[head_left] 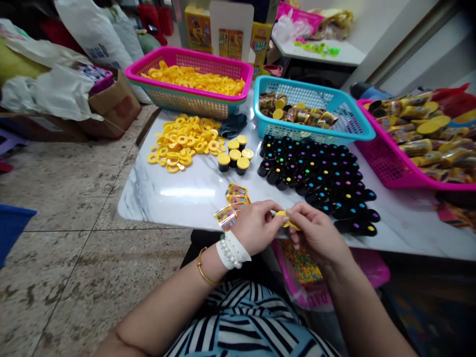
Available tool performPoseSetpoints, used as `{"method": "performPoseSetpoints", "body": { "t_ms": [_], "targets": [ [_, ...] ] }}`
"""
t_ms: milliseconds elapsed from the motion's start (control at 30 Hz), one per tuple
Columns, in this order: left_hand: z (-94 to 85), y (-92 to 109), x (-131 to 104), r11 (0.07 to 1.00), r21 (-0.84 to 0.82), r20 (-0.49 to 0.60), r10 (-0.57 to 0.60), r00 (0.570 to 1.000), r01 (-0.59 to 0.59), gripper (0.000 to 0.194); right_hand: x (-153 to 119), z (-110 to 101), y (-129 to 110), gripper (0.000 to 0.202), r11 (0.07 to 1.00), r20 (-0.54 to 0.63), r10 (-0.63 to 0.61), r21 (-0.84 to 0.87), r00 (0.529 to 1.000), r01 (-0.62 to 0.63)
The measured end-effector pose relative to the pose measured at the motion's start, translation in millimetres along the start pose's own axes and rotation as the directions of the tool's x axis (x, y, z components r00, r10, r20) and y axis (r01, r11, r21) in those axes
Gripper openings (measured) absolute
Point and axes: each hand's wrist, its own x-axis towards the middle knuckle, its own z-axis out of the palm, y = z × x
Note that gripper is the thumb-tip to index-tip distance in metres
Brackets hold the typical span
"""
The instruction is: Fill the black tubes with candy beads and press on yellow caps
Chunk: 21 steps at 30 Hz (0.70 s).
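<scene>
Both hands meet at the front edge of the table, pinching a small yellow plastic cap [281, 213] between them. My left hand [256, 225] has thumb and fingers closed on its left side. From the right, my right hand [318, 229] grips the yellow piece too; its lower part is hidden by fingers. Beside my left hand lie several printed wrappers [237, 194]. Beyond them stand several black cups with yellow lids [234, 156]. To the right are rows of black cups [316, 173] with coloured dots. A pile of yellow rings [186, 141] lies at the left.
Behind stand a pink basket [245, 79] of yellow pieces and a blue basket [316, 89] of wrapped cups. Another pink basket [386, 163] is at right. Below the table edge sits a pink tub of colourful beads [303, 263]. A dark cloth-like item [233, 126] lies by the rings.
</scene>
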Motion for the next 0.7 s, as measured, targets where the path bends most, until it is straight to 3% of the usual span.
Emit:
{"method": "performPoseSetpoints", "body": {
  "t_ms": [100, 300, 500, 600, 700],
  "targets": [
    [8.3, -3.7, -2.4, 0.998, -0.014, -0.032, 0.062, 0.998, -0.062, 0.022, 1.2, -2.3, 2.1, 0.037, 1.000, -0.003, -0.016, -0.023, 1.000, 0.016],
    [23.5, -9.5, -17.9, 0.976, 0.132, -0.123, 0.190, 0.974, -0.173, 0.035, -2.1, -0.8, 6.9, 0.032, 0.995, -0.012, -0.069, -0.071, 0.998, 0.068],
    [26.0, -11.5, -19.8, 0.968, 0.187, -0.119, 0.194, 0.974, -0.170, 0.028, -23.4, -15.6, 19.0, 0.025, 0.987, -0.002, -0.147, 0.072, 0.989, 0.147],
    [24.5, -10.6, -16.6, 0.963, 0.186, -0.098, 0.214, 0.972, -0.193, 0.025, -25.9, -23.3, 22.4, 0.025, 0.982, 0.003, -0.182, 0.052, 0.983, 0.182],
    [22.6, -10.7, -14.1, 0.961, 0.193, -0.104, 0.222, 0.969, -0.199, 0.023, -18.2, -17.8, 14.9, 0.026, 0.989, 0.010, -0.145, 0.036, 0.989, 0.145]
  ]
}}
